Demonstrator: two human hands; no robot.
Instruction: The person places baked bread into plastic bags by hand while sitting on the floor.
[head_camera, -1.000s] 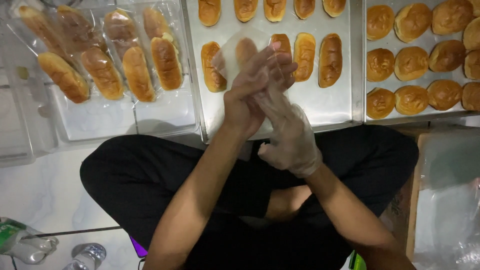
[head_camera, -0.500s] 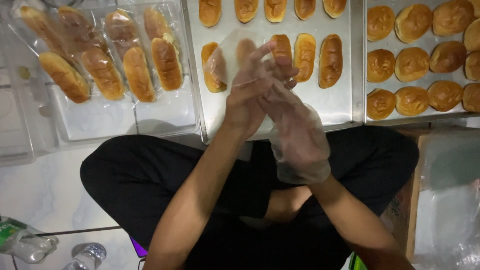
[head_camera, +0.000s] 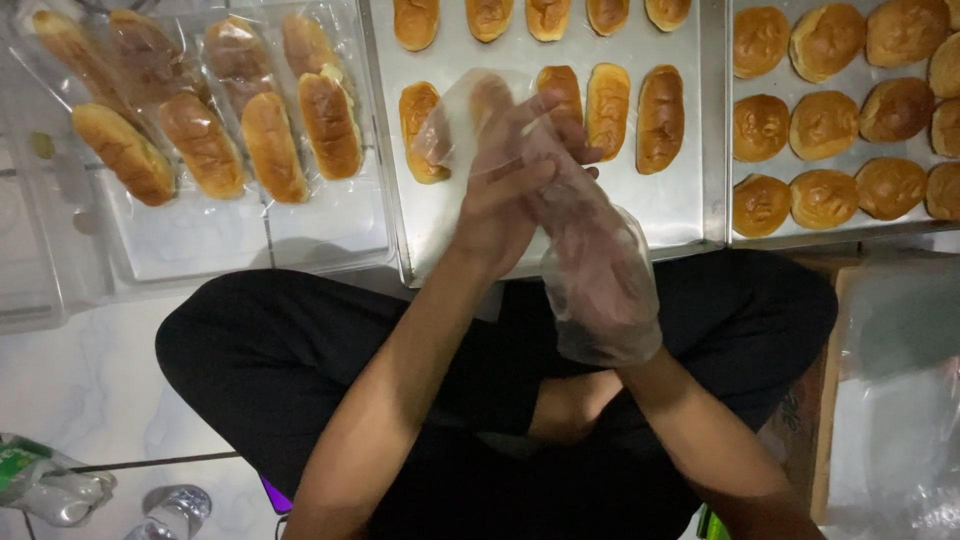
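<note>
Lap: the person sits cross-legged in black trousers (head_camera: 300, 370) on the pale floor (head_camera: 90, 380), nearest of all, below both wrists.
Bottles: a crumpled plastic bottle (head_camera: 45, 485) and a clear one (head_camera: 170, 512) lie on the floor, well apart from the fingers, off the left elbow.
Left hand: bare, the left hand (head_camera: 505, 195) is raised over the near edge of the middle tray, fingers curled and pinching the thin clear film at the other hand's fingertips.
Right hand: the right hand (head_camera: 590, 250) sits inside a loose clear plastic glove (head_camera: 600, 290), fingers nearly straight and pressed against the left palm; whether they grip anything else, I cannot tell.
Glove axis: its long axis runs from the open cuff near the lap up and leftward to the tips under the left fingers; slack film bunches beyond the tips.
Middle tray: a metal tray (head_camera: 670, 215) just beyond the fingers carries long buns (head_camera: 660, 118); the hands hide part of that row.
Left of fingers: bagged long buns (head_camera: 270, 140) lie on a clear tray (head_camera: 240, 240).
Right of fingers: round buns (head_camera: 825, 198) fill another metal tray.
Far right: clear bags (head_camera: 900, 420) lie beside the right forearm.
</note>
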